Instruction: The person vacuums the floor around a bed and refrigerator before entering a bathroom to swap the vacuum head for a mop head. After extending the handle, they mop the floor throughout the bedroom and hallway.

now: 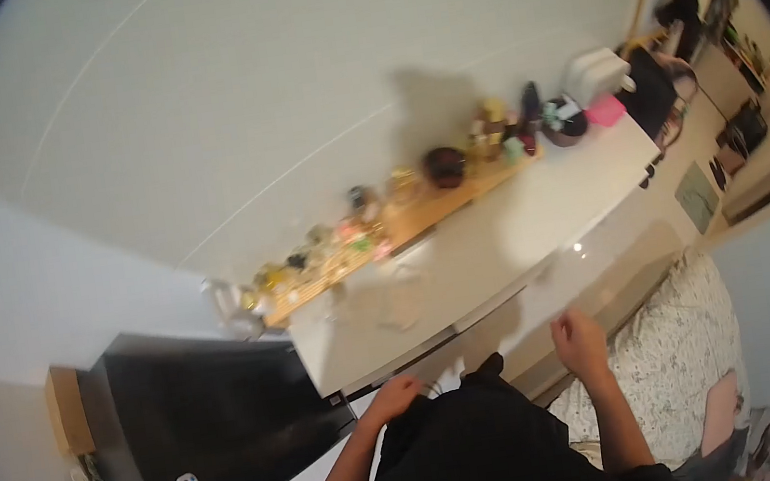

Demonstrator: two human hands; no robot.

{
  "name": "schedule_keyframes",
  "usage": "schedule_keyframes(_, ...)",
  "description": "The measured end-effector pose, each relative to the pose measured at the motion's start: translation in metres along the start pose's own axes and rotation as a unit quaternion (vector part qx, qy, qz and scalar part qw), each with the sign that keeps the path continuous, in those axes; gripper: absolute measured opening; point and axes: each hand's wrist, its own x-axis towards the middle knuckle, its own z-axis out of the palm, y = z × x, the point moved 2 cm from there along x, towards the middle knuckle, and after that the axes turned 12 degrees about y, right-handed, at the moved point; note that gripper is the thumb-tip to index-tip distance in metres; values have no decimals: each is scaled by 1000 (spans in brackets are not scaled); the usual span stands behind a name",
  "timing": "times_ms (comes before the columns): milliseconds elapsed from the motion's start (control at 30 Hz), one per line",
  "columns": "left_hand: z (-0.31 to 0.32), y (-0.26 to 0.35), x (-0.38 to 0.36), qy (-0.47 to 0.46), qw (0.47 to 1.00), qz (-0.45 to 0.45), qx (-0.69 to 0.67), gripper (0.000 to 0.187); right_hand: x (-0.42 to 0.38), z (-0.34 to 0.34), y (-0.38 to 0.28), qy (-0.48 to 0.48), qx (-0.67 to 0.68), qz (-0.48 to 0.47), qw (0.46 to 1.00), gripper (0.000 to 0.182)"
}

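My left hand (396, 398) hangs low in front of my dark clothing, its fingers curled in. It is nearest to the front edge of the long white cabinet (536, 206), close to the corner by the black fridge (224, 422). No object shows in it, though the picture is blurred there. My right hand (580, 343) is raised on the other side of my body, loosely closed, with nothing visible in it. It hovers apart from everything, between the cabinet and the bed with a patterned cover (681, 347).
A wooden riser (430, 210) along the wall holds several small bottles and jars. A dark round bowl (444, 167), a white case (597, 76) and a pink item (605, 111) stand farther right. A cardboard box (68, 411) is beside the fridge. Bags and a mat (696, 197) lie beyond.
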Motion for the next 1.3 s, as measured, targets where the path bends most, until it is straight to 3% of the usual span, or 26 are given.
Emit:
schedule_keyframes(167,105,174,112,-71,973,129,177,29,-4,-4,126,-28,31,100,994,17)
schedule_keyframes(333,163,278,178,-138,927,227,264,30,50,-5,223,-31,15,156,987,20)
schedule_keyframes(400,179,313,210,-137,924,227,277,30,79,-17,259,-62,-61,117,989,23)
schedule_keyframes(533,233,377,283,-166,911,274,259,29,124,-51,341,-50,-40,195,979,24)
schedule_keyframes(600,261,432,340,-190,891,306,276,29,126,-71,413,-45,-28,301,952,25)
schedule_keyframes(667,308,483,386,-246,846,367,298,29,103,-96,489,-59,-132,335,931,30)
schedule_keyframes(733,344,559,420,-237,837,408,276,29,91,-139,532,-77,-230,404,882,32)
schedule_keyframes(867,412,691,478,-226,821,476,221,29,123,-225,583,109,-170,535,821,31)
schedule_keyframes(900,434,718,492,-228,815,486,219,29,144,-250,587,147,-198,500,830,24)
schedule_keyframes(967,476,755,527,-236,801,489,252,30,193,-297,607,365,-215,360,831,19)
schedule_keyframes(1033,513,792,554,-248,785,452,343,34,255,-355,637,490,-274,259,786,18)
schedule_keyframes(1133,568,813,596,-239,776,426,399,37,332,-435,725,477,-186,305,803,19)
schedule_keyframes(1167,584,824,610,-279,767,394,424,42,355,-467,753,451,-143,333,816,20)
schedule_keyframes(1233,608,860,628,-298,771,387,410,44,416,-539,765,537,-218,200,790,21)
schedule_keyframes(1300,636,901,654,-324,796,348,375,46,449,-598,797,553,-197,210,782,23)
